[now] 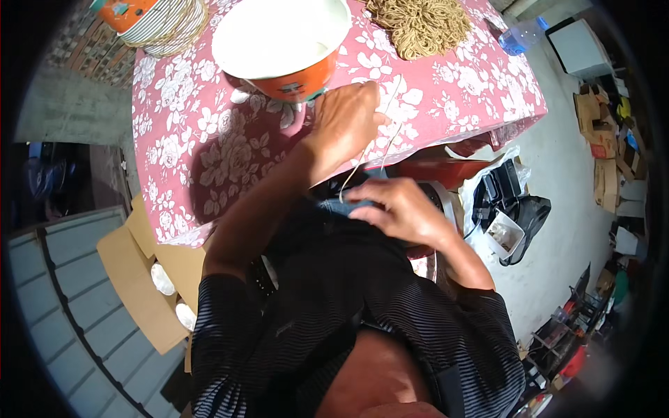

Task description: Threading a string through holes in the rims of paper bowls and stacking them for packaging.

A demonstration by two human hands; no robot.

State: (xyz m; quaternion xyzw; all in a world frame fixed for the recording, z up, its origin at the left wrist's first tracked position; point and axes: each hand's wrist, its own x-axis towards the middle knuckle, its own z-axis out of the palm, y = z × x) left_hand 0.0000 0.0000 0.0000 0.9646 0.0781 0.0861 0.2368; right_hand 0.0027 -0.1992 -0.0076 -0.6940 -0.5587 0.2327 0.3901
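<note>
A paper bucket, white inside and orange outside, stands on the table close to my left hand. That hand is closed, its fingers curled at the table's front edge around a thin tan cord. Strands of the cord run down past the edge toward my lap. Over the lap, my right hand has its thumb and fingers drawn together by the lower cord; the exact grip is partly hidden. A pile of tan cords lies beyond the bucket to the right.
A stack of similar buckets with cords lies at the far left of the pink flowered tablecloth. A plastic bottle is by the far right corner. An open cardboard box sits at left; a bag of black items is at right.
</note>
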